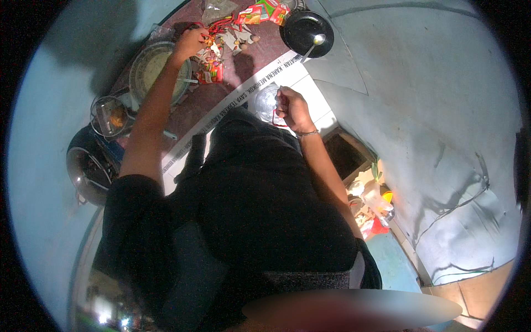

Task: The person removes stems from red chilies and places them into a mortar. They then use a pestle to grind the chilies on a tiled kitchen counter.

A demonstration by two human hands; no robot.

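My left hand (191, 42) reaches over a maroon surface (265, 41), with its fingers at the edge of a loose heap of red chilies (220, 25) and other small pieces. Something red shows at the fingertips, but whether they hold it is unclear. Below my left forearm stands a large bowl (151, 68) of pale, batter-like mixture, with a light utensil handle (189, 80) at its rim. My right hand (293, 108) is curled above a clear plastic container (265, 101) with a red handle (278, 120). Its fingers hide whatever may be inside them.
A black plate (305, 31) with a metal spoon (317, 40) is at the back right. Colourful packets (259, 12) lie behind the heap. A wire strainer (110, 116) and dark pan (89, 170) are at left. Bagged food items (371, 199) stand at right, beside the wall (415, 83).
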